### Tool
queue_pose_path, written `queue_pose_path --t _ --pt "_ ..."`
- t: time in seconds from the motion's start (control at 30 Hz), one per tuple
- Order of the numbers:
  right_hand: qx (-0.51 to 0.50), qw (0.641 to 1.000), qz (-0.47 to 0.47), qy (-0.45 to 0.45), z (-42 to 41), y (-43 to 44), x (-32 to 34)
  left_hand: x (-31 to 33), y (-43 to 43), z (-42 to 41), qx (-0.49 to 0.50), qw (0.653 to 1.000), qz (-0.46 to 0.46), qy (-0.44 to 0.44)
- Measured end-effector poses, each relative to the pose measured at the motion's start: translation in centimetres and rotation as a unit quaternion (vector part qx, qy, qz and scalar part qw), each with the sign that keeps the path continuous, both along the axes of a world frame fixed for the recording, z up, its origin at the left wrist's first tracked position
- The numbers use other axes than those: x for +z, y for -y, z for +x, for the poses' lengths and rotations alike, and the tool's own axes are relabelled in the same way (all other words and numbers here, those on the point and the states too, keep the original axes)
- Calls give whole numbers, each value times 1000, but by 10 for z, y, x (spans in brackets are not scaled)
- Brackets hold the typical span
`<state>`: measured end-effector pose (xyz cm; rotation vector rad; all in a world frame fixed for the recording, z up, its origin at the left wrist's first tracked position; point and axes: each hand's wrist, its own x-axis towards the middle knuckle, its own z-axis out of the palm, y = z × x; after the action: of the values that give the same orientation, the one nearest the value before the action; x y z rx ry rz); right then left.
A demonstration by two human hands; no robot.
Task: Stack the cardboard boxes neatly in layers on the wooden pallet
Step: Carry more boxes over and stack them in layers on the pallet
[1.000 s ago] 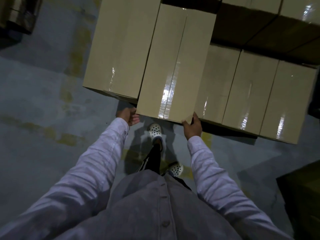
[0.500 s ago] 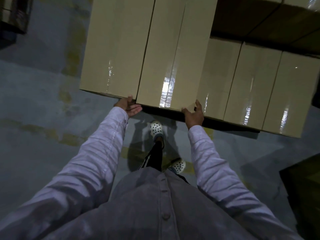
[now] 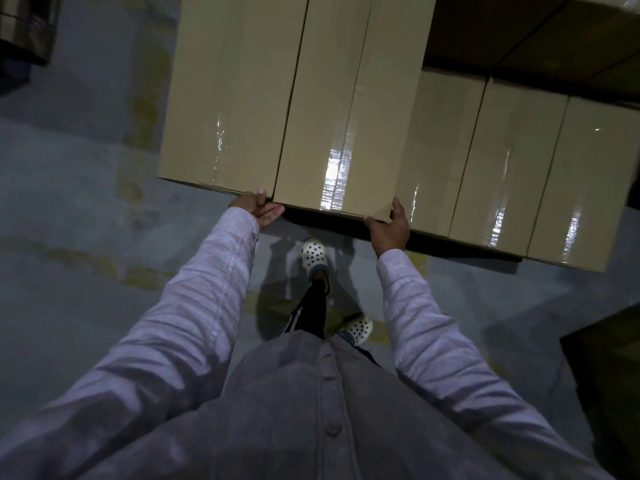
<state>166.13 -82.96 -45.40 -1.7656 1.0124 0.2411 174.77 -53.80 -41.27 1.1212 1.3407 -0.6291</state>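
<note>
Cardboard box: long and tan, on the upper layer of the stack, with its long left side against the neighbouring box. The near ends of the two are almost in line. A glossy tape strip runs down its top.
Left hand: at the near left corner of the cardboard box. The thumb lies on top by the seam between the two upper boxes and the palm is cupped under the bottom edge, gripping the corner.
Right hand: wrapped round the near right corner. The thumb lies along the near edge and one finger points up the right side, gripping it.
Whether it rests: cannot tell whether the box's weight is fully on the stack, as there is dark shadow under its near end.
Lower-layer boxes: three taped tan boxes side by side to the right, sitting lower than the held box. Their near ends run toward the right edge of the stack.
Shadowed boxes: darker cartons behind that lower row, at the far right.
Floor: grey concrete with worn yellow patches.
Person: pale long sleeves and a grey buttoned shirt. White perforated clogs stand on the floor just short of the stack.
Dark object: at the right edge of the floor, too dim to name.
</note>
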Motion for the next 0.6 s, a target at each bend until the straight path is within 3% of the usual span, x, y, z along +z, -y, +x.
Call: queue_pose_path --t 0.17,0.6 --pt "3 1000 -5 -7 0 -1 0 -5 -1 1 52 998 -22 8" --pt "5 1000 -2 -9 5 -2 9 3 7 2 64 997 -32 21"
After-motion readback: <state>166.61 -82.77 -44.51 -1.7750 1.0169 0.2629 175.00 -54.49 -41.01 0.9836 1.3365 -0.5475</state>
